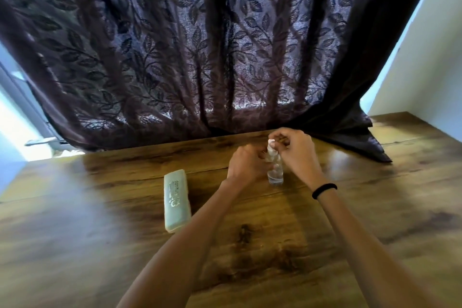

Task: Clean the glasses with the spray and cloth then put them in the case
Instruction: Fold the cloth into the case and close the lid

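While curled fingers (pixel 278 135) of the right hand (pixel 296 151) are pinching the white cap (pixel 270 142) of the clear spray bottle (pixel 275 175), the left hand (pixel 246 161) is gripping its body. It is standing upright on the wooden table (pixel 100 232), both hands hiding its middle. A pale closed case (pixel 175 200) is lying just left, its print too blurred to read.

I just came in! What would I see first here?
A big dark curtain with leaves on it fills the top, hanging behind the wooden table. In the table's middle, the left hand and the right hand hold a small clear spray bottle, the right at its white top. A pale case lies shut on the table to their left.
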Action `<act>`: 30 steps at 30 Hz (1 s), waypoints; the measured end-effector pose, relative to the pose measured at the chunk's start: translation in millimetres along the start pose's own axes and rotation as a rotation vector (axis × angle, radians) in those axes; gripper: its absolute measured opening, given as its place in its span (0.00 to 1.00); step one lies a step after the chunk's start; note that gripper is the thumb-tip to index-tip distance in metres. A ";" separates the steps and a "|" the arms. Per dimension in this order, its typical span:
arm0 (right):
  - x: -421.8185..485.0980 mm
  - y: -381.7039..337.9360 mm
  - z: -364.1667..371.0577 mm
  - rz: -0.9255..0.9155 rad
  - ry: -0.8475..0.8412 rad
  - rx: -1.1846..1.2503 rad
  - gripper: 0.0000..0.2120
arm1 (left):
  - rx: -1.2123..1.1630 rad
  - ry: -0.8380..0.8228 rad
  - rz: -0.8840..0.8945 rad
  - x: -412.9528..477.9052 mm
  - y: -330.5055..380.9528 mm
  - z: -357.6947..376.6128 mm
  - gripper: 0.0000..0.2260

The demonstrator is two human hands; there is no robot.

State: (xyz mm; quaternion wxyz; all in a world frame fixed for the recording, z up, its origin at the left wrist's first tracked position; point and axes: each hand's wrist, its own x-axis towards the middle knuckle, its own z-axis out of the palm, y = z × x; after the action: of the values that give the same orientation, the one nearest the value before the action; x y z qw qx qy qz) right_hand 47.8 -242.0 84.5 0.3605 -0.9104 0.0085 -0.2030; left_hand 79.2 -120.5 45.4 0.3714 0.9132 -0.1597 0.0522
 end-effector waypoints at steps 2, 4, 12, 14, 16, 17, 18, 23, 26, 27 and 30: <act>6.1 -15.5 16.0 -0.045 -0.022 0.038 0.05 | 0.010 0.028 -0.025 -0.6 -15.5 -17.7 0.08; 13.6 -32.4 32.1 -0.097 -0.036 0.075 0.05 | 0.031 0.067 -0.051 0.0 -32.2 -38.4 0.08; 42.6 -99.0 103.6 -0.188 -0.132 0.235 0.04 | 0.109 0.231 -0.163 -5.4 -94.7 -115.8 0.11; 46.2 -106.9 116.3 -0.181 -0.147 0.256 0.04 | 0.115 0.237 -0.193 -6.7 -105.2 -122.8 0.10; 48.4 -111.9 125.8 -0.182 -0.162 0.272 0.04 | 0.117 0.245 -0.217 -7.3 -113.1 -126.8 0.09; 49.5 -112.7 129.8 -0.183 -0.169 0.277 0.05 | 0.119 0.252 -0.228 -7.1 -116.5 -127.9 0.10; 50.3 -113.6 132.0 -0.184 -0.176 0.275 0.05 | 0.123 0.255 -0.236 -7.2 -118.2 -129.0 0.11; 49.8 -111.0 140.4 -0.172 -0.210 0.266 0.07 | 0.135 0.254 -0.267 -7.2 -126.5 -129.4 0.12; 47.7 -110.2 141.5 -0.181 -0.248 0.273 0.10 | 0.149 0.234 -0.272 -8.1 -127.9 -128.7 0.11; 47.4 -109.7 141.7 -0.194 -0.263 0.269 0.11 | 0.150 0.228 -0.268 -8.5 -128.3 -128.6 0.11; 42.8 -109.4 140.7 -0.216 -0.324 0.279 0.14 | 0.158 0.219 -0.268 -11.0 -129.0 -129.5 0.12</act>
State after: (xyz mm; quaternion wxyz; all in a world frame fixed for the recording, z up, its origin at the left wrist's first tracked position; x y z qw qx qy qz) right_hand 125.6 -76.1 79.7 0.4557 -0.8680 -0.1751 -0.0909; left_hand 114.4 59.1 50.8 0.3171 0.9415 0.0094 0.1139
